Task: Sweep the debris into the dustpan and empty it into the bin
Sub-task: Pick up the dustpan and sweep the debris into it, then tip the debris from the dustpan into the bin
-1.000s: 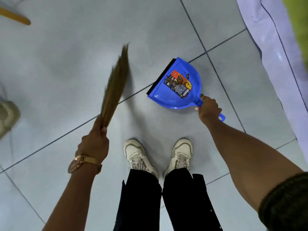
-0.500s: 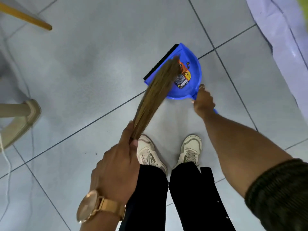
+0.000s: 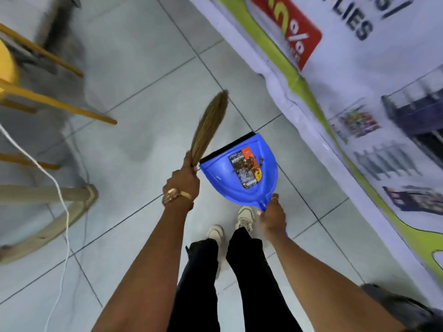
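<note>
A: Head view, count first. What's in hand?

B: Two hands, one tool each. The left hand (image 3: 183,178) is clenched around the bundled end of one grass broom (image 3: 209,127), bristles pointing up and away, tip over the tiled floor (image 3: 148,68). I can't tell whether the tip touches the tiles; it's blurred. The right hand (image 3: 272,218) is closed around the handle of one blue dustpan (image 3: 237,171).

A: Where does the dustpan sit?

B: Just in front of the two white shoes (image 3: 244,218), near the banner (image 3: 359,104) that runs along the floor's right edge. Its black lip faces away from the person, toward upper left. Whether it rests on the tiles or hangs just above them, I can't tell.

A: Debris?

B: A few small dark specks (image 3: 261,160) inside the pan near its right wall, beside one printed label (image 3: 245,167). Too small to say what they are.

A: Anything else on the person?

B: One gold watch (image 3: 171,196) on the left wrist, a ring on a right finger, black trousers.

A: Surroundings, obstructions?

B: Along the left edge: yellow chair legs (image 3: 60,104), a pale rounded stool base (image 3: 50,226), and one white cord (image 3: 60,202) trailing down across the tiles. A dark blurred object (image 3: 393,305) sits at the lower right corner. The broom and pan are well apart from the furniture. No bin identifiable.
</note>
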`<state>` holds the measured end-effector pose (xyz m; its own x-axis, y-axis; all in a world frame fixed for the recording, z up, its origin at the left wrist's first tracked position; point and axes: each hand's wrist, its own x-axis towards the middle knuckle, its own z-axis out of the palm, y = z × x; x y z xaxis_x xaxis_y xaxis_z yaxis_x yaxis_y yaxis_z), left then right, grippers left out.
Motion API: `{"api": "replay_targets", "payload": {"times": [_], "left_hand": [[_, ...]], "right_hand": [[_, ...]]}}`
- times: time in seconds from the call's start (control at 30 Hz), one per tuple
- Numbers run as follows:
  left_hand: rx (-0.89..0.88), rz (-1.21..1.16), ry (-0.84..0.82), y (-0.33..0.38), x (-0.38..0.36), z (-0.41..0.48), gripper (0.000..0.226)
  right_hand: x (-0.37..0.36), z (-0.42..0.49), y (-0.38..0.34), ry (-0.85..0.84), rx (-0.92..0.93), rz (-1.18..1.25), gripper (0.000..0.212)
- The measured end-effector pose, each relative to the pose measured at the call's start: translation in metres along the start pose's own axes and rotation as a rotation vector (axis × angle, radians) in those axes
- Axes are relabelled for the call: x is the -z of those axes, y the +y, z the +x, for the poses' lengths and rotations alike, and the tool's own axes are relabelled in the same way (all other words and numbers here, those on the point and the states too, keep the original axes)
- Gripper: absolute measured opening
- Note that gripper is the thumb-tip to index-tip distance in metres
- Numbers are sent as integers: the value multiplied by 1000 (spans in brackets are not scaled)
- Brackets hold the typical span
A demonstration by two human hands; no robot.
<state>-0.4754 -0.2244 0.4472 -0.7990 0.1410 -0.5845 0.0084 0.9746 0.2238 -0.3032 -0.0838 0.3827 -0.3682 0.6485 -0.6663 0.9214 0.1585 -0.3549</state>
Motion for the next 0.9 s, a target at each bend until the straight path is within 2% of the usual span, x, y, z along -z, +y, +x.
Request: {"api": "replay_targets", "payload": {"times": [0.17,0.4,0.57,0.7,0.9], "left_hand": [[-118,126,-73,10,25,-57,53],[-361,334,-117,4,15,-147,56],[-535,512,-153,19,-18,-193,55],[-757,672,-169,55,-55,-236,55],[-1100,939,-150,108,-119,-301,56]], "right_hand": [[72,-115,36,109,-11,25,25],[94,-238,109,231,-153,239,28],[92,-293,175,326,-313,411,39],[96,-332,237,429,-483,594,40],[113,-354,344,526,-657,711,38]]}}
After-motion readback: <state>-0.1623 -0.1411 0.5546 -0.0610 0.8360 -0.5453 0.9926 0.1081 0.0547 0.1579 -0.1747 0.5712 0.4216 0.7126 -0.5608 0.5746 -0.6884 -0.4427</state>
